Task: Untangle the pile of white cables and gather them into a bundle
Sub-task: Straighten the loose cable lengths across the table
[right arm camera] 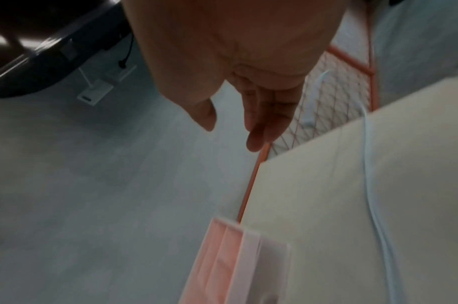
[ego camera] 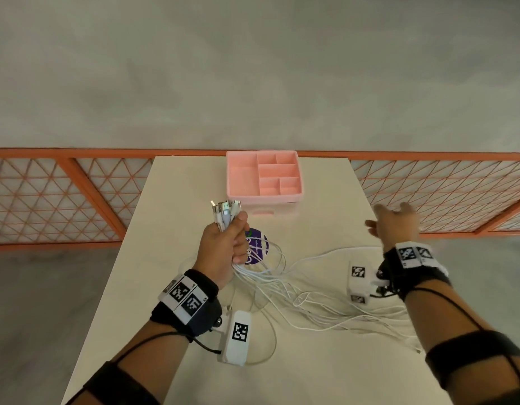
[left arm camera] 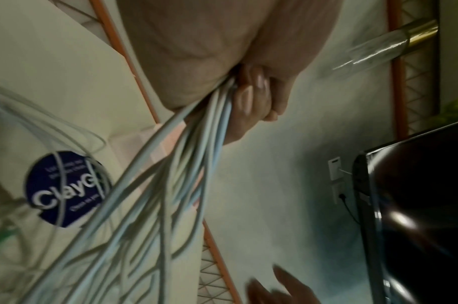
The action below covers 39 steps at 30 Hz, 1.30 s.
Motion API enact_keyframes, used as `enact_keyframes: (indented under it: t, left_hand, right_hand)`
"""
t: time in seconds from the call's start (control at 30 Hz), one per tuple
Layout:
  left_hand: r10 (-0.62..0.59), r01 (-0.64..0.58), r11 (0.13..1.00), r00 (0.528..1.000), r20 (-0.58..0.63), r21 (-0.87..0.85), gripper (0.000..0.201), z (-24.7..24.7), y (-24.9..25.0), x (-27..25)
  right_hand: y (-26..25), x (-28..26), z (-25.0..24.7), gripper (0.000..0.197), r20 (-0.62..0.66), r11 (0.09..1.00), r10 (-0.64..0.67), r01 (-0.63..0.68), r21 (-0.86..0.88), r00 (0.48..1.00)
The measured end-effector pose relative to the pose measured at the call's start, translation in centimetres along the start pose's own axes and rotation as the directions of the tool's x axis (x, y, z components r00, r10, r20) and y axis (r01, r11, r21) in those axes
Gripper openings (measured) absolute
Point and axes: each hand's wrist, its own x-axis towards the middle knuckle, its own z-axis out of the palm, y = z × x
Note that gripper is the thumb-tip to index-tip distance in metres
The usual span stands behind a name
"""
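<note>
My left hand [ego camera: 228, 244] is raised above the middle of the table, fist curled round the plug ends [ego camera: 225, 213] of several white cables. The plugs stick up out of the fist. Below it the white cables [ego camera: 311, 299] fan out and trail loosely across the table toward the right front edge. In the left wrist view the cables [left arm camera: 186, 174] run out from under my curled fingers [left arm camera: 251, 98]. My right hand [ego camera: 394, 222] hovers over the table's right edge, fingers straight and spread, holding nothing. In the right wrist view its fingers [right arm camera: 264, 115] point down with one cable [right arm camera: 370, 164] lying beside them.
A pink compartment tray [ego camera: 241, 176] stands at the far edge of the cream table [ego camera: 177, 206]. A round purple sticker [ego camera: 257, 244] lies under the cables near my left hand. An orange mesh railing [ego camera: 63, 200] runs behind and beside the table. A dark screen [left arm camera: 415, 205] stands off to the side.
</note>
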Motion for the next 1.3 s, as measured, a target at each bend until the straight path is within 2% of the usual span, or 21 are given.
enact_keyframes:
  t: [0.07,0.1,0.13,0.17,0.23,0.27,0.3,0.33,0.4,0.47,0.53,0.6,0.7,0.8,0.93,1.03,1.1,1.17,1.23,1.3]
  left_hand:
    - [-0.003,0.003,1.0,1.0,0.012,-0.005,0.036,1.2,0.5,0.1]
    - [-0.005,0.006,1.0,1.0,0.015,-0.012,0.038,1.7,0.7,0.1]
    - [-0.006,0.006,1.0,1.0,0.013,-0.019,0.039,2.1,0.8,0.2]
    - [-0.007,0.007,1.0,1.0,0.008,-0.029,0.04,2.5,0.8,0.3]
    - [-0.008,0.007,0.997,1.0,-0.012,-0.075,0.039,2.9,1.0,0.5]
    - [-0.013,0.01,0.994,1.0,-0.022,-0.111,0.039,3.0,1.2,0.7]
    - [-0.018,0.014,0.989,0.999,-0.031,-0.146,0.039,2.8,1.4,0.9]
    - [-0.023,0.016,0.984,0.999,-0.04,-0.177,0.041,2.5,1.6,1.0]
    - [-0.025,0.012,0.975,0.998,-0.059,-0.221,0.043,1.4,1.9,1.3]
    - [-0.03,0.004,0.97,0.994,-0.102,-0.244,0.042,0.1,1.7,1.4]
    - [-0.033,-0.015,0.965,0.984,-0.178,-0.261,0.04,-1.2,1.5,1.5]
    - [-0.046,-0.025,0.96,0.969,-0.243,-0.28,0.039,-2.5,1.5,1.8]
    - [-0.08,-0.015,0.942,0.96,-0.268,-0.336,0.042,-4.1,1.8,2.3]
    - [-0.082,-0.013,0.938,0.963,-0.257,-0.347,0.044,-4.4,2.0,2.4]
    - [-0.076,-0.024,0.935,0.961,-0.266,-0.355,0.044,-5.0,2.7,2.5]
    - [-0.104,-0.002,0.916,0.965,-0.241,-0.402,0.045,-6.6,3.5,2.8]
    - [-0.139,0.036,0.906,0.966,-0.216,-0.423,0.045,-7.3,3.7,2.8]
    - [-0.178,0.087,0.908,0.965,-0.19,-0.41,0.046,-7.1,3.2,2.5]
    - [-0.216,0.142,0.919,0.962,-0.167,-0.367,0.047,-6.4,2.3,2.3]
    - [-0.243,0.186,0.931,0.958,-0.154,-0.315,0.048,-5.7,1.3,2.2]
  right_hand:
    - [0.6,-3.0,2.0,0.063,0.154,0.998,-0.029,0.02,0.058,0.988]
    - [0.6,-4.8,3.0,0.057,0.266,0.996,-0.075,0.057,0.074,0.961]
    - [0.6,-6.6,4.1,0.051,0.402,0.992,-0.127,0.11,0.064,0.907]
    - [0.5,-8.5,5.1,0.047,0.551,0.984,-0.172,0.167,0.059,0.817]
    - [0.8,-11.7,7.3,0.042,0.802,0.967,-0.208,0.239,0.084,0.56]
    - [1.1,-13.0,8.3,0.039,0.871,0.959,-0.205,0.27,0.087,0.447]
    - [1.7,-13.8,9.0,0.036,0.901,0.946,-0.2,0.315,0.075,0.384]
    - [2.3,-14.1,9.7,0.031,0.908,0.923,-0.193,0.383,0.039,0.372]
    - [3.6,-13.8,10.4,0.016,0.89,0.854,-0.189,0.516,-0.059,0.415]
    - [4.7,-13.1,10.4,0.019,0.881,0.817,-0.15,0.558,-0.144,0.448]
    - [5.6,-12.4,10.1,0.024,0.884,0.766,-0.093,0.601,-0.23,0.458]
    - [6.8,-11.4,9.4,0.02,0.878,0.675,-0.045,0.662,-0.325,0.477]
    - [8.4,-9.8,7.8,0.019,0.854,0.568,0.0,0.703,-0.428,0.52]
    - [9.6,-7.7,5.8,0.023,0.804,0.521,0.051,0.671,-0.528,0.592]
    - [10.8,-4.0,2.1,0.024,0.689,0.389,0.142,0.6,-0.699,0.711]
    - [11.8,-0.7,-2.2,0.019,0.51,0.284,0.187,0.45,-0.847,0.84]
    - [11.5,1.2,-4.6,0.024,0.372,0.249,0.143,0.33,-0.911,0.917]
    - [10.6,2.5,-5.8,0.029,0.255,0.266,0.007,0.244,-0.933,0.967]
    - [9.1,2.8,-6.1,0.029,0.159,0.339,-0.136,0.197,-0.92,0.978]
    - [8.2,2.5,-5.9,0.026,0.105,0.403,-0.19,0.176,-0.898,0.976]
